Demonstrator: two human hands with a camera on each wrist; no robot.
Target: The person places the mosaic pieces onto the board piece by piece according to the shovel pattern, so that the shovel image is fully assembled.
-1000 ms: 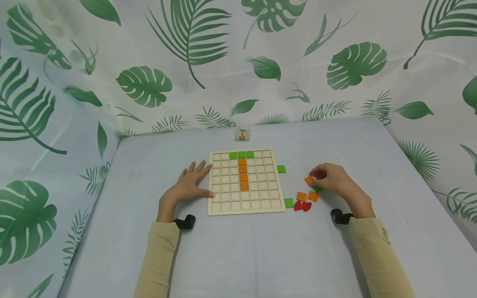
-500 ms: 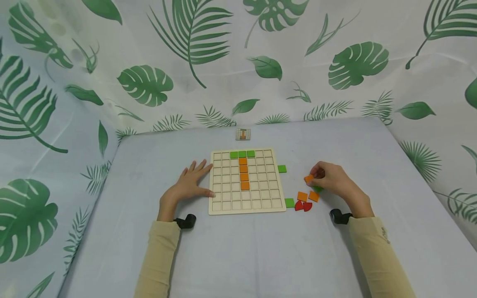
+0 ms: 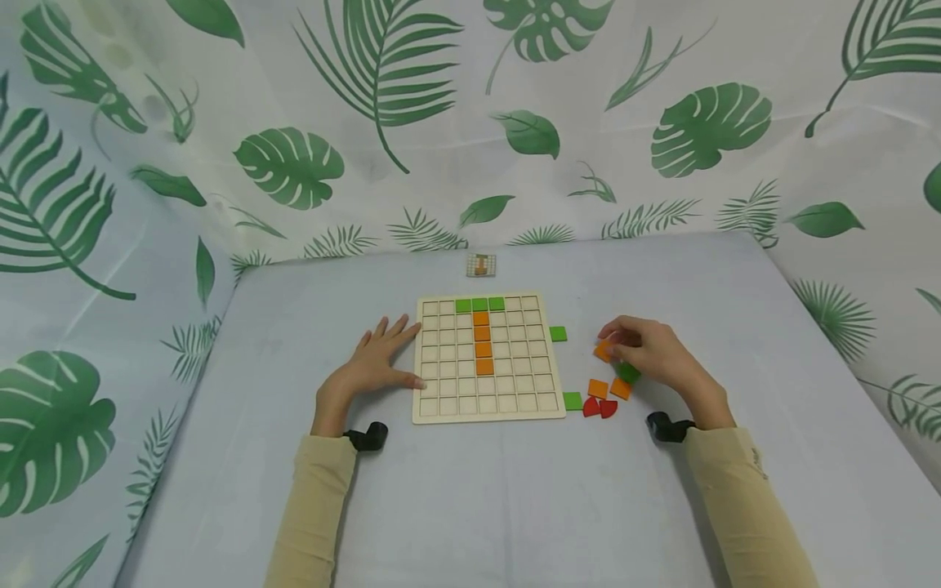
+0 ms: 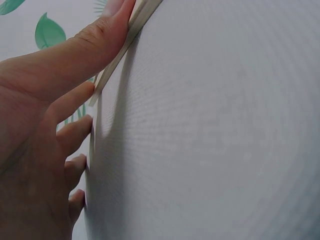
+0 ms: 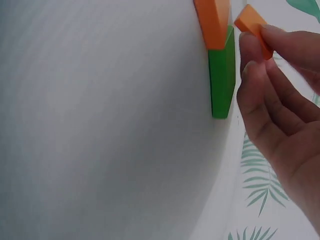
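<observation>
A pale wooden grid board [image 3: 518, 403] lies flat in the head view. Green square tiles [image 3: 480, 305] form a short row at its top, with a column of orange tiles [image 3: 483, 349] below. My left hand [image 3: 373, 361] rests at the board's left edge, fingers spread, thumb [image 4: 102, 40] touching the rim. Between thumb and fingertips my right hand [image 3: 653, 347] pinches an orange square tile [image 5: 254, 27], held raised and tilted off the table. Just beneath that hand lie a green tile [image 3: 628, 373] and another orange tile [image 3: 621, 388].
Right of the board lie a green tile [image 3: 559, 334], a second green tile [image 3: 573, 401], an orange tile [image 3: 599, 389] and two red quarter-round pieces [image 3: 608, 408]. A small pattern card [image 3: 481, 265] sits behind the board. Leaf-printed cloth [image 3: 434, 188] hangs around the table.
The right hand has lifted slightly and shifted a little left with the orange tile, uncovering more of the green tile beneath. My left hand stays at the board's edge.
</observation>
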